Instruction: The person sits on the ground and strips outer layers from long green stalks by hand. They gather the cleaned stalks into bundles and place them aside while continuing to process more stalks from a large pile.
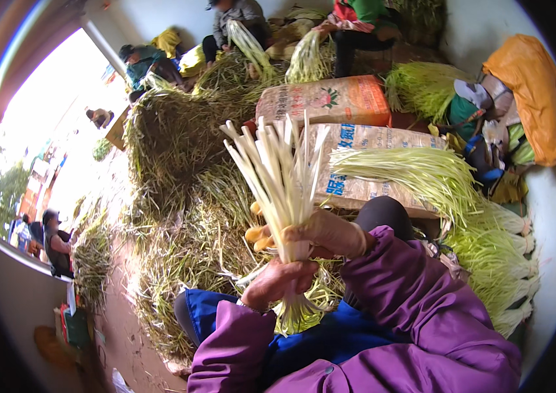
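Observation:
Both my hands grip one bunch of pale garlic chives or similar long stalks (283, 182), its white ends fanned upward and yellow-green leaves hanging below. My left hand (275, 282), bare, is closed round the lower part of the bunch. Just above it, my right hand (327, 233) wears a glove with yellowish fingertips and holds the stalks from the right side. Behind the bunch lies a printed woven sack (322, 191), with a loose pile of the same stalks (401, 167) on it.
Dry leaf litter (180, 142) is heaped ahead and to the left. Bundles of stalks (509, 275) line the right wall. Another printed sack (302, 100) lies farther back, near an orange bag (528, 93). Several people sit or stand beyond, some holding stalks.

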`<state>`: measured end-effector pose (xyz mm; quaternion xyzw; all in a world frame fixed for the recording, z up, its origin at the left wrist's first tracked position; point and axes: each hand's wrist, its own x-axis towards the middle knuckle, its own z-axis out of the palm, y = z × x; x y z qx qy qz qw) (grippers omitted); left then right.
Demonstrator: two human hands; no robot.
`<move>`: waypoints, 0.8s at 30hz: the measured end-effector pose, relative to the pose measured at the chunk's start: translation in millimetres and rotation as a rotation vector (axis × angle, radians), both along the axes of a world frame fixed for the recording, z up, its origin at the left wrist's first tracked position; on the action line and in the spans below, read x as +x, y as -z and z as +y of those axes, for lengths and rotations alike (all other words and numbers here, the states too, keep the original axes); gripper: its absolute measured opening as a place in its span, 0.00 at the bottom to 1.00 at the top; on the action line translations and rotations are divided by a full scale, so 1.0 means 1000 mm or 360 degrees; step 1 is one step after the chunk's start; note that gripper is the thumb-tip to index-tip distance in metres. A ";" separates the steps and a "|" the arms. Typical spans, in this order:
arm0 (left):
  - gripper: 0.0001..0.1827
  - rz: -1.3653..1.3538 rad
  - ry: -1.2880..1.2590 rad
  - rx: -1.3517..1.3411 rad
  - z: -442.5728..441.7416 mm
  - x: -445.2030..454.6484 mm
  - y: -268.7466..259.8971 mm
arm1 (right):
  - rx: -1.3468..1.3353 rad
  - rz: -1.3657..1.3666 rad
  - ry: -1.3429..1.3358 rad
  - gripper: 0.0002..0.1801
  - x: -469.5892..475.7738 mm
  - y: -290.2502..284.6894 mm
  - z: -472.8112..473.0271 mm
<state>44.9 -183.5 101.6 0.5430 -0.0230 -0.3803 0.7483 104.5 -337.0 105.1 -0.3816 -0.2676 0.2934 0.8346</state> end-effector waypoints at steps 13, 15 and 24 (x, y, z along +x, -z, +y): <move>0.09 -0.0476 -0.0030 0.0461 -0.021 -0.007 0.008 | 0.0041 0.0171 0.0213 0.23 -0.011 -0.013 -0.001; 0.17 -0.0475 -0.0025 0.0229 -0.018 -0.010 0.011 | 0.0131 0.0183 0.0178 0.18 -0.016 -0.010 0.002; 0.30 -0.0163 -0.0742 -0.1188 -0.007 -0.009 0.027 | 0.0212 0.0227 0.0302 0.17 -0.017 -0.007 0.006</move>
